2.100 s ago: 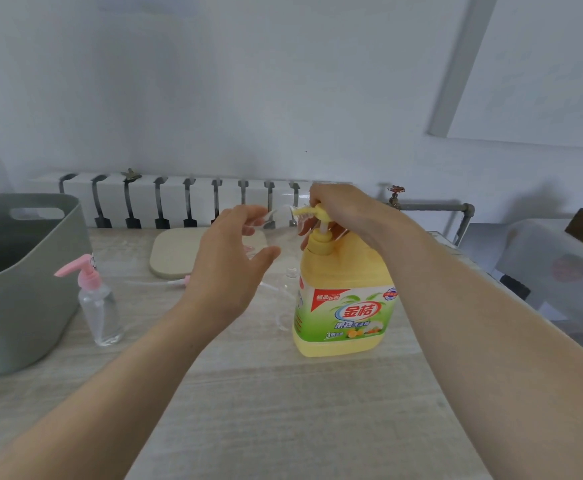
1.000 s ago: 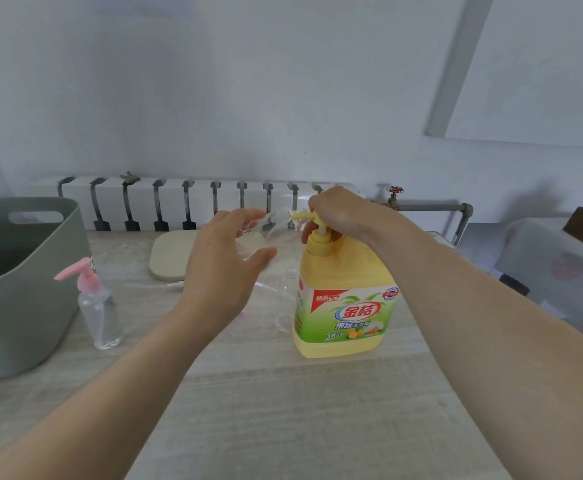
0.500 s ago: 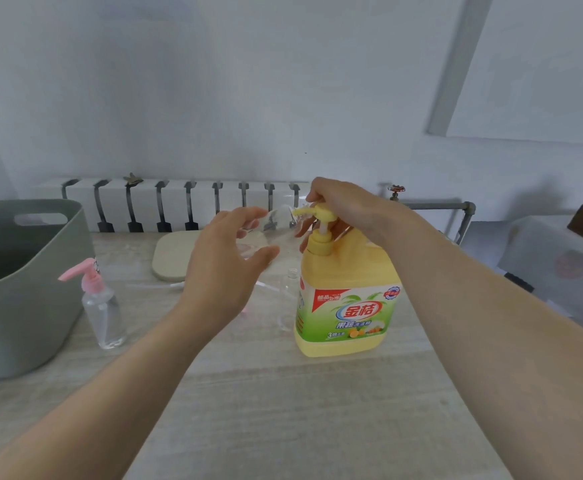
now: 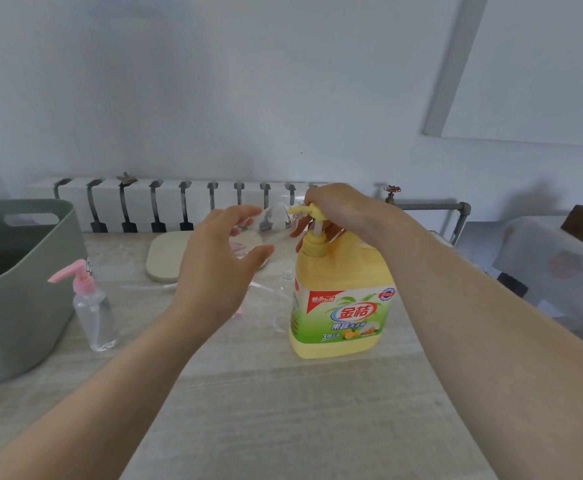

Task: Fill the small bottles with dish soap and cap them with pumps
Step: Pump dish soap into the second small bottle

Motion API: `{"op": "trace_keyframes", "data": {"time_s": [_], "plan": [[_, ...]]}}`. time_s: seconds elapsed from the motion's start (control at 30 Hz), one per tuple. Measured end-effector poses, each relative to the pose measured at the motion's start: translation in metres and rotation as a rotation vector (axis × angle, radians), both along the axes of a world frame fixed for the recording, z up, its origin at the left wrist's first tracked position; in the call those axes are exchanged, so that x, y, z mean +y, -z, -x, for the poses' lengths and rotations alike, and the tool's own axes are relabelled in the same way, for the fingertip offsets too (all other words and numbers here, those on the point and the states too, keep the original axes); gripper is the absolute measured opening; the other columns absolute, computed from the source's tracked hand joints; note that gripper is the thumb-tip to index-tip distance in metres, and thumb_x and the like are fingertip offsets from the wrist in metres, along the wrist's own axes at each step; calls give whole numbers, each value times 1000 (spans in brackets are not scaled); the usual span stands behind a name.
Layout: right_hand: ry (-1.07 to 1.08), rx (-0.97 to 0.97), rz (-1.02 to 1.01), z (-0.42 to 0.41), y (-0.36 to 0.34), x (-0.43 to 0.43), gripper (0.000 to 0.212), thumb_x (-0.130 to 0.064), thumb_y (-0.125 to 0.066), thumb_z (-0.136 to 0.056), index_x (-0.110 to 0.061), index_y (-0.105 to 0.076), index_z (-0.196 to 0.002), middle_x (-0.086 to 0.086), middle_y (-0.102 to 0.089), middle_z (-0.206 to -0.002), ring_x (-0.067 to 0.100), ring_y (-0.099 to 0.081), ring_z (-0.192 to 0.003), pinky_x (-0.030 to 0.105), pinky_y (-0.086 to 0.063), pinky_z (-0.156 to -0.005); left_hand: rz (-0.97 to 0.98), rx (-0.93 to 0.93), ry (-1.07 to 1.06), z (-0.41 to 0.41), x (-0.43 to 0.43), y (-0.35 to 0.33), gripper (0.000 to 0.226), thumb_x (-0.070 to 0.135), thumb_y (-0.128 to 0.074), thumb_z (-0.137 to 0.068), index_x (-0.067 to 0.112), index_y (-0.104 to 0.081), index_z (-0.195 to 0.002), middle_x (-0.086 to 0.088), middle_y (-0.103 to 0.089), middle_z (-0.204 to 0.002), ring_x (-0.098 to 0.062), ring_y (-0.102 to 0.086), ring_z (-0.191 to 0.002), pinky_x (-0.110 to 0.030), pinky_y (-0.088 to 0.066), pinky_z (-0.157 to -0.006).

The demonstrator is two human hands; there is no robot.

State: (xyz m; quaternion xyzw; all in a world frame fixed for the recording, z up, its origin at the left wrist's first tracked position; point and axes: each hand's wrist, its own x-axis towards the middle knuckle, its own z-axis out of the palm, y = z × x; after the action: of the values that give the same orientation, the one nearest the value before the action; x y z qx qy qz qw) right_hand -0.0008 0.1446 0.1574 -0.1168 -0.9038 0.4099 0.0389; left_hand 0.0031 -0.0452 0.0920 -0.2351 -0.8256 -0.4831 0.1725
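A large yellow dish soap jug (image 4: 342,306) stands on the table, its yellow pump head (image 4: 312,211) raised. My right hand (image 4: 338,206) rests over that pump head with curled fingers. My left hand (image 4: 220,261) holds a small clear bottle (image 4: 271,223) tilted, its mouth at the pump's nozzle. Another small clear bottle (image 4: 283,299) without a cap stands just left of the jug. A capped small bottle with a pink pump (image 4: 91,303) stands further left. A loose pink pump part (image 4: 237,312) peeks out below my left wrist.
A grey plastic tub (image 4: 16,282) sits at the left table edge. A beige rounded board (image 4: 165,258) lies at the back by the white radiator (image 4: 179,202). A pipe with a valve (image 4: 428,206) runs at the right, beside a covered table (image 4: 553,265).
The pump head went down under my right hand about a second ago and has risen again. My left hand keeps the tilted bottle at the nozzle.
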Motion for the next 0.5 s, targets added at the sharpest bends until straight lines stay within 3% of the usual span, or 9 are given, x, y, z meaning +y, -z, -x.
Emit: {"op": "trace_keyframes", "data": {"time_s": [0.1,0.2,0.27,0.3,0.43,0.5], "plan": [[-18,-34,-32,0,1,-3,29,-5,-35,-94,-10,-46,-67,-8,-64,-47,14,-48,-66,16,-40,-44,3,-1,-1,-1,0,0,47,26,-75,-83,33,-57,-127,12,-58,-116,-6,-52,-106,-19,-36,-85],[-55,-48,-66,2,0,-3,24,-2,-36,-88,2,-55,-75,10,-71,-89,27,-54,-88,30,-46,-74,1,-4,-1,-1,0,0,48,25,-75,-83,32,-57,-127,12,-58,-116,-6,-52,-107,-23,-36,-87],[-55,-57,-72,4,1,-2,34,-5,-36,-86,16,-62,-88,13,-69,-106,28,-54,-92,37,-46,-86,7,-4,-6,-1,-1,1,48,25,-75,-83,31,-57,-127,13,-57,-115,-6,-52,-106,-22,-36,-86],[-53,-63,-78,5,2,-2,36,-6,-37,-85,18,-63,-92,12,-69,-107,28,-54,-92,38,-46,-87,11,-2,-9,-1,-1,2,48,25,-75,-83,31,-57,-128,13,-57,-115,-5,-52,-105,-21,-35,-86],[-49,-88,-77,5,5,-1,32,-5,-37,-83,0,-67,-74,5,-73,-100,25,-58,-89,30,-46,-74,25,-5,-20,0,-1,3,49,26,-75,-83,33,-57,-128,16,-56,-113,-4,-51,-104,-15,-32,-80],[-57,-91,-78,5,5,-2,32,-4,-37,-83,-2,-67,-74,5,-72,-101,26,-59,-93,31,-46,-76,31,-4,-25,-1,-1,4,49,27,-75,-83,33,-57,-128,17,-55,-112,-4,-51,-104,-17,-33,-81]]}}
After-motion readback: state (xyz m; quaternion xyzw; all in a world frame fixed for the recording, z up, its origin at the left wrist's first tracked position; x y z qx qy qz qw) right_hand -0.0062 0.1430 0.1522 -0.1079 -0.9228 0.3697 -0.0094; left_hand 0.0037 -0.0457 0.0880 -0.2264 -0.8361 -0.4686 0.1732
